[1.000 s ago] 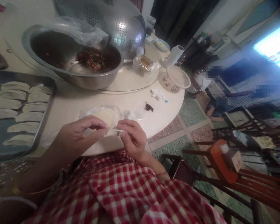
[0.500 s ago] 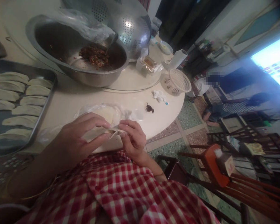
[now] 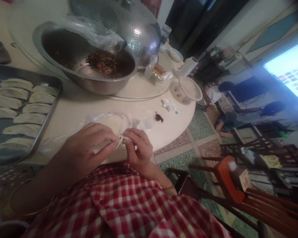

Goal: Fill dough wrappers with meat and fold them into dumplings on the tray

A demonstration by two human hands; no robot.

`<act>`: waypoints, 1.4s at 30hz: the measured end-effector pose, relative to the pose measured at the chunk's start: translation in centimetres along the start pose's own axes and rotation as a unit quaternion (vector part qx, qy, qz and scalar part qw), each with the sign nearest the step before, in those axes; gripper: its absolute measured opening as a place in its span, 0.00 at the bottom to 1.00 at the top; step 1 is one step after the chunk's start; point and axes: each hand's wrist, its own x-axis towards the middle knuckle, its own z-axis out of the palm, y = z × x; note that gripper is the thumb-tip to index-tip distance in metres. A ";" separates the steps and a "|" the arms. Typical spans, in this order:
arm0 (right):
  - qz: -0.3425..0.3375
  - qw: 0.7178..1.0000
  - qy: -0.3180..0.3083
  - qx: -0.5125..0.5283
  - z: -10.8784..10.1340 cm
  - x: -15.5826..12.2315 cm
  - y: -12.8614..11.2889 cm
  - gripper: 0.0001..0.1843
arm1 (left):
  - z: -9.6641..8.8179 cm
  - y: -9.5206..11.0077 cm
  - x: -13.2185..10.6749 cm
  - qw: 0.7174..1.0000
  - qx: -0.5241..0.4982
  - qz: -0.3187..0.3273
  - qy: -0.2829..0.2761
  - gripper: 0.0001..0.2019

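Both my hands meet over the near edge of the round table and pinch one pale dumpling between them. My left hand closes thumb and fingers on its left side. My right hand pinches its right end. Just behind them a stack of round wrappers lies on clear plastic. A metal tray at the left holds several folded dumplings in rows. A large steel bowl behind holds dark minced filling and a spoon.
A steel colander leans behind the bowl. A small white basket, a white roll, a crumpled tissue and a dark scrap lie on the table's right side. Wooden chairs stand right; people sit beyond.
My fingers have worked along the dumpling's edge, and my right hand has curled in tighter. The view has drifted slightly.
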 end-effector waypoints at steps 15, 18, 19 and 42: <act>-0.048 0.996 -0.041 0.058 -0.1 0.3 -0.1 0.12 | -0.5 0.0 -0.3 0.999 0.036 -0.006 -0.001 0.04; -0.017 0.996 -0.072 0.053 -0.1 -0.1 0.0 0.14 | -0.5 0.0 -0.1 1.000 0.026 -0.011 -0.006 0.03; -0.002 0.996 -0.081 0.045 -0.1 -0.2 0.0 0.14 | -0.4 0.1 0.0 1.000 0.017 -0.018 0.001 0.03; 0.014 1.000 -0.004 0.024 0.3 0.8 -0.2 0.10 | 0.6 0.6 0.6 0.996 0.006 -0.026 0.082 0.04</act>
